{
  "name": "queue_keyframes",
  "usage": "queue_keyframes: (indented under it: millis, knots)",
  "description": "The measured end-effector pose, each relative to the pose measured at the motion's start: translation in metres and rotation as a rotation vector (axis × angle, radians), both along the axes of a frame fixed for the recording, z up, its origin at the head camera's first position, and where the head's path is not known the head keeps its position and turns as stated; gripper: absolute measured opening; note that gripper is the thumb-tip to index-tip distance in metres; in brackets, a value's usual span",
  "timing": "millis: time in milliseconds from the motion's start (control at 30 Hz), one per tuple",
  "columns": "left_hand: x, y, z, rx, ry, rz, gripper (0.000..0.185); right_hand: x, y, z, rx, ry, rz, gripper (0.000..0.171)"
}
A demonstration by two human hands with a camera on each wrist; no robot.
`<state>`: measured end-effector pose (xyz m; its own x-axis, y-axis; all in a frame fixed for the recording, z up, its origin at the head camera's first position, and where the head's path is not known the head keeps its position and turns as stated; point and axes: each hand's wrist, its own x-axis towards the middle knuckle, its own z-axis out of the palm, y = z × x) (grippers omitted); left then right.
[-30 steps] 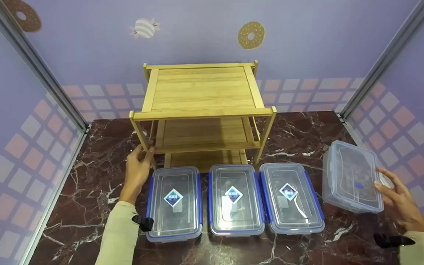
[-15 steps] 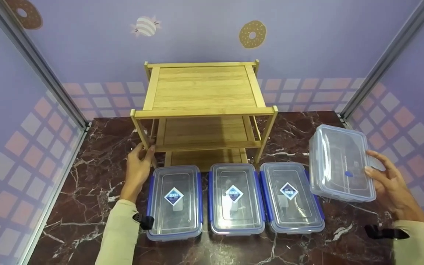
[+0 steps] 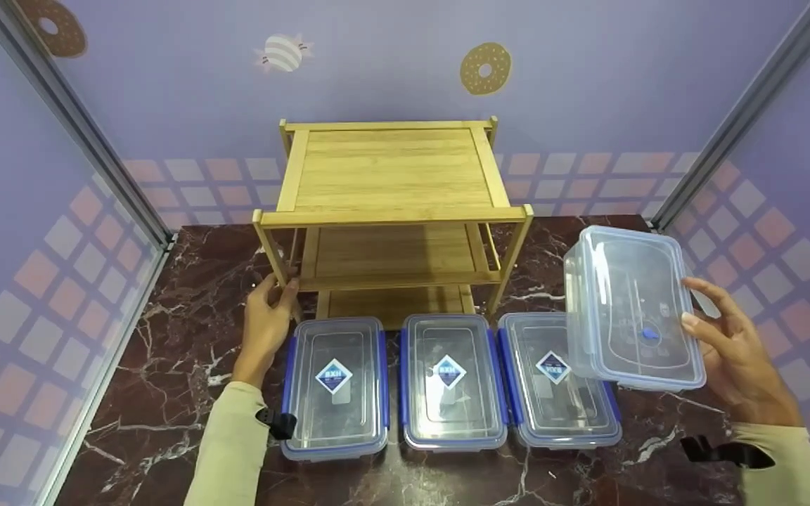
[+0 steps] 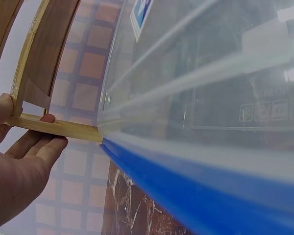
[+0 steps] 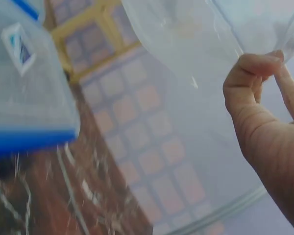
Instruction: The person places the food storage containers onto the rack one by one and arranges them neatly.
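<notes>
My left hand point(image 3: 264, 330) grips the front left leg of a wooden three-tier shelf point(image 3: 394, 165). In the left wrist view, thumb and fingers lie on either side of that leg point(image 4: 68, 129). At the right, my right hand point(image 3: 739, 351) pinches a clear plastic storage box point(image 3: 633, 295) by its right side. The box is tilted, with a small blue valve on its lid, and overlaps the rightmost of three lidded boxes in the head view. The right wrist view shows the thumb and fingers at the edge of the clear plastic point(image 5: 181, 34).
Three clear boxes with blue side clips stand in a row before the shelf: left point(image 3: 335, 422), middle point(image 3: 454, 422) and right point(image 3: 567, 422). All rest on a dark red marble-patterned table point(image 3: 187, 337). Lilac walls point(image 3: 391, 63) enclose the back and both sides.
My right hand has carried the held box left and away from me, from beside the row to partly over the right box. My left hand keeps its grip on the shelf leg.
</notes>
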<state>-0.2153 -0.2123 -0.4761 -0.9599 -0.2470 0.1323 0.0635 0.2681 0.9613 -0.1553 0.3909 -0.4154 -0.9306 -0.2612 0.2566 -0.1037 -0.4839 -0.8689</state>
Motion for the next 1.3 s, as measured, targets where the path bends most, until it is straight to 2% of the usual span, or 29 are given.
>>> queue_keyframes:
  millis: [133,267,367,667,867,1067,1300]
  knots:
    - [0.001,-0.001,0.000,-0.002,-0.008,-0.007,0.034,0.004,-0.011,0.015,-0.044,0.019,0.040,0.055]
    - [0.002,-0.001,0.000,0.004,0.016,0.002,0.031,0.008,-0.022,0.028,-0.070,0.002,0.061,0.055]
    - [0.001,-0.001,-0.001,0.002,0.026,0.009,0.030,0.011,-0.032,0.037,-0.037,-0.013,0.040,0.054]
    - [0.001,-0.001,-0.002,-0.005,0.039,0.013,0.029,0.010,-0.077,0.070,0.077,0.004,0.075,0.054]
    - [0.002,-0.001,-0.001,0.005,0.029,0.002,0.029,0.001,-0.116,0.095,0.129,-0.009,0.079,0.051]
    - [0.003,0.000,0.001,0.006,0.010,-0.014,0.031,-0.012,-0.155,0.113,0.211,-0.093,0.048,0.052]
    - [0.000,0.001,-0.001,-0.002,0.028,0.010,0.031,-0.036,-0.195,0.124,0.179,-0.101,0.094,0.054]
